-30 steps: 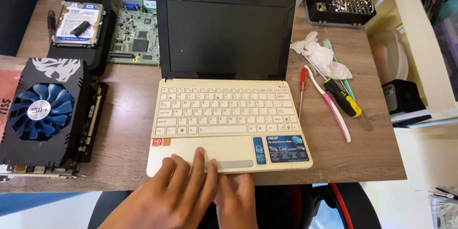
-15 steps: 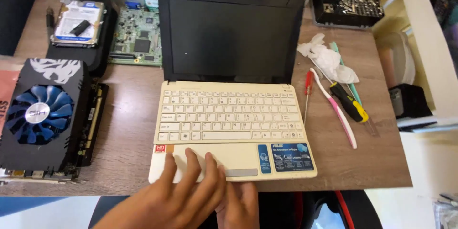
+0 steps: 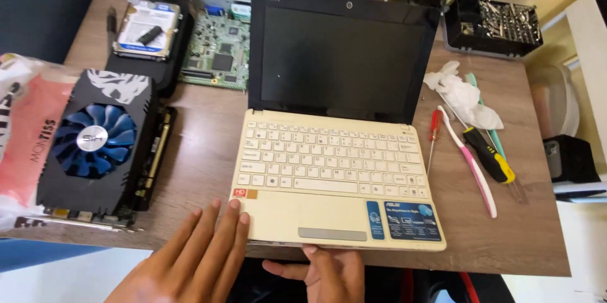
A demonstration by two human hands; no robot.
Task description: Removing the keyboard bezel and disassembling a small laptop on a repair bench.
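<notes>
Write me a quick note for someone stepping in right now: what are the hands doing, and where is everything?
Left hand: open, flat, fingertips at the laptop's front left corner.
Right hand: under the front edge, fingers curled up against it; holds nothing else.
Laptop: open, screen dark, near the table's front edge.
Graphics card lies to its left; screwdrivers and pink toothbrush to its right.
No screws or panels removed on the visible side.

The left hand (image 3: 190,262) lay flat and open, palm down, fingers stretched forward and slightly spread. The right hand (image 3: 329,274) sat just beside it, lower in view, fingers loosely curled, thumb pointing left.
</notes>
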